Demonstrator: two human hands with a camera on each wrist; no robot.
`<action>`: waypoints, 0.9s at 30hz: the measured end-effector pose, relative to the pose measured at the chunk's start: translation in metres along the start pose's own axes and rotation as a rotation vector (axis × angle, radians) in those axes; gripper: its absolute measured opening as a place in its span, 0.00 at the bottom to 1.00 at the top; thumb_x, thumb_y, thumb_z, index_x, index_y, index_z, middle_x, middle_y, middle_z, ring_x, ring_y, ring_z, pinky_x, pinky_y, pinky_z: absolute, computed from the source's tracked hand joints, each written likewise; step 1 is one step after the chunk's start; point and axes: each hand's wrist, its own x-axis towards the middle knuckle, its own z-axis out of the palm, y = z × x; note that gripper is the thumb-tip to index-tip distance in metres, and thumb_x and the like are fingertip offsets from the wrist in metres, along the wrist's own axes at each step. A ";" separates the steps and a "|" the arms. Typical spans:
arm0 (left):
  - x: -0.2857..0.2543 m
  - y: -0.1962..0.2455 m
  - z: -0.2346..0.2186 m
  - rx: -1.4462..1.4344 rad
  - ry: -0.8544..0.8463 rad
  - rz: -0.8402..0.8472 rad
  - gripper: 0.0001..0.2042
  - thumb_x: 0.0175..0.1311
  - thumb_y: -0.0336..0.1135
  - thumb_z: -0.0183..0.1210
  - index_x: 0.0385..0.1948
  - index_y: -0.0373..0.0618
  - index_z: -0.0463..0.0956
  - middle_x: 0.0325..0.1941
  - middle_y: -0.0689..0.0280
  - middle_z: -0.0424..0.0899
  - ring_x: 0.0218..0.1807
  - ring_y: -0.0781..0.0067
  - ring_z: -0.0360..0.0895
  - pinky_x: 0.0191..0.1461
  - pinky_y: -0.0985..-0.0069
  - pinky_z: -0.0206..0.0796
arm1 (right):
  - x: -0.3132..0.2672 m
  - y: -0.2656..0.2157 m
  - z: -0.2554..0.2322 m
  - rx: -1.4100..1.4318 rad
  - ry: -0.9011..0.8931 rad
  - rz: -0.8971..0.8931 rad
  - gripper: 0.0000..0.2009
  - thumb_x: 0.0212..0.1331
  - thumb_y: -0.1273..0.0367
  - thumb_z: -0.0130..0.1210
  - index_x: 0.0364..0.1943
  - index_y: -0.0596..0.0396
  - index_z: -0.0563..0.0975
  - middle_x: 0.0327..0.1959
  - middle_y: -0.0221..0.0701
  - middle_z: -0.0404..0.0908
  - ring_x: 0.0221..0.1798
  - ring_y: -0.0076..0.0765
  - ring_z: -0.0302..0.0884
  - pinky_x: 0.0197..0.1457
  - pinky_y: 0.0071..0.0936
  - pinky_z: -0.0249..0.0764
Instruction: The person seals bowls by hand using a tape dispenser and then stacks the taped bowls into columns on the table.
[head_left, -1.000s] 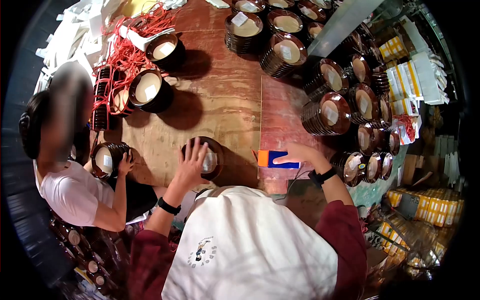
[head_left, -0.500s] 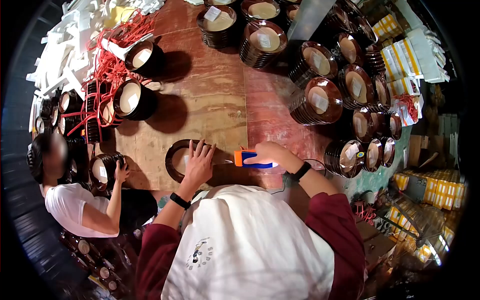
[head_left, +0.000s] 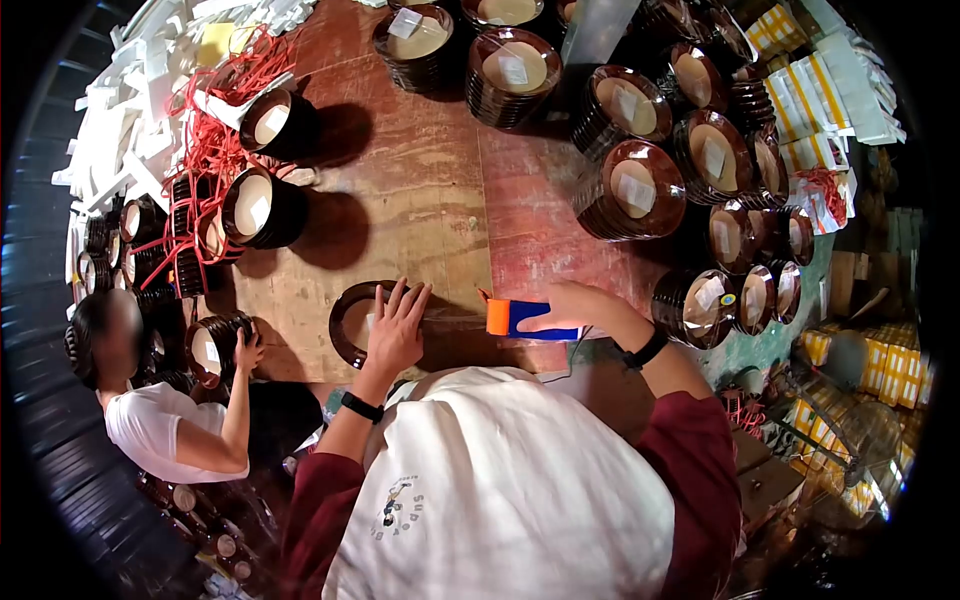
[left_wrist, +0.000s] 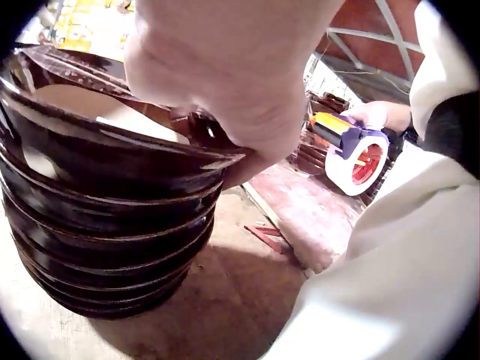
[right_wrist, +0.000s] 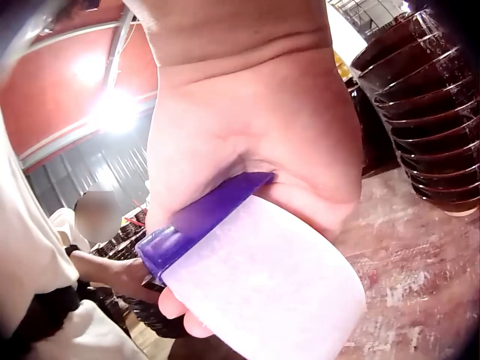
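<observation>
A stack of dark brown glazed bowls (head_left: 350, 322) with pale insides stands on the wooden table in front of me. My left hand (head_left: 398, 328) rests over the right side of its top rim, fingers spread and fairly straight; in the left wrist view that hand (left_wrist: 225, 82) leans on the rim, its fingertips hidden. To the right, my right hand (head_left: 585, 312) grips a blue-purple and orange tape dispenser (head_left: 530, 318). The left wrist view shows its wide white roll (left_wrist: 346, 174) on a red core. The dispenser's orange end points at the stack, with a gap between them.
At the left a person in a white shirt (head_left: 175, 435) holds another bowl stack (head_left: 207, 352). Several bowl stacks (head_left: 630, 190) line the right and far sides. Red straps (head_left: 215, 125) and white foam pieces (head_left: 135, 100) lie at the back left. A metal post (head_left: 600, 35) rises at the back.
My left hand has shifted from the middle of the bowl stack to its right side. My right hand brought the tape dispenser left, close to the stack, then drew it back slightly right.
</observation>
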 end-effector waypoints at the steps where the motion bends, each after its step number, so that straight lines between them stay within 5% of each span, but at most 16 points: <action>1: -0.002 0.000 0.000 -0.006 -0.003 -0.001 0.39 0.50 0.24 0.58 0.72 0.49 0.60 0.70 0.62 0.68 0.78 0.54 0.54 0.81 0.45 0.35 | -0.001 -0.001 0.000 0.026 0.009 -0.033 0.32 0.52 0.41 0.62 0.35 0.63 0.82 0.24 0.50 0.81 0.27 0.50 0.78 0.35 0.44 0.74; 3: -0.002 -0.002 -0.002 -0.016 -0.002 -0.005 0.40 0.49 0.24 0.58 0.72 0.49 0.59 0.70 0.63 0.68 0.78 0.54 0.54 0.81 0.45 0.35 | -0.004 -0.006 -0.004 0.074 0.030 -0.101 0.34 0.52 0.40 0.61 0.33 0.66 0.81 0.23 0.51 0.80 0.26 0.51 0.78 0.35 0.46 0.73; 9: -0.004 -0.011 -0.003 -0.051 0.003 -0.004 0.41 0.48 0.25 0.62 0.71 0.47 0.59 0.70 0.61 0.67 0.78 0.53 0.53 0.80 0.44 0.34 | 0.000 0.002 -0.015 -0.144 -0.042 0.107 0.36 0.51 0.37 0.60 0.34 0.66 0.82 0.25 0.49 0.81 0.27 0.52 0.80 0.35 0.44 0.74; 15: -0.004 -0.012 -0.003 -0.034 -0.034 -0.003 0.39 0.50 0.28 0.61 0.71 0.47 0.60 0.71 0.63 0.67 0.79 0.55 0.52 0.81 0.46 0.33 | 0.035 0.016 0.020 -0.303 0.109 0.086 0.38 0.47 0.34 0.57 0.30 0.64 0.84 0.30 0.53 0.83 0.35 0.57 0.83 0.39 0.47 0.77; 21: -0.011 -0.016 -0.007 -0.078 -0.030 -0.002 0.43 0.51 0.41 0.68 0.73 0.49 0.59 0.78 0.61 0.57 0.81 0.52 0.46 0.80 0.42 0.31 | 0.127 -0.027 0.076 -0.287 0.173 0.213 0.30 0.47 0.41 0.59 0.38 0.55 0.86 0.37 0.45 0.87 0.42 0.52 0.86 0.45 0.45 0.80; 27: -0.020 -0.020 -0.007 -0.036 0.012 -0.062 0.43 0.52 0.46 0.67 0.73 0.53 0.58 0.80 0.61 0.54 0.81 0.49 0.44 0.79 0.40 0.30 | 0.158 -0.067 0.071 -0.301 0.054 0.247 0.24 0.49 0.49 0.61 0.41 0.53 0.87 0.41 0.41 0.87 0.46 0.46 0.86 0.45 0.43 0.81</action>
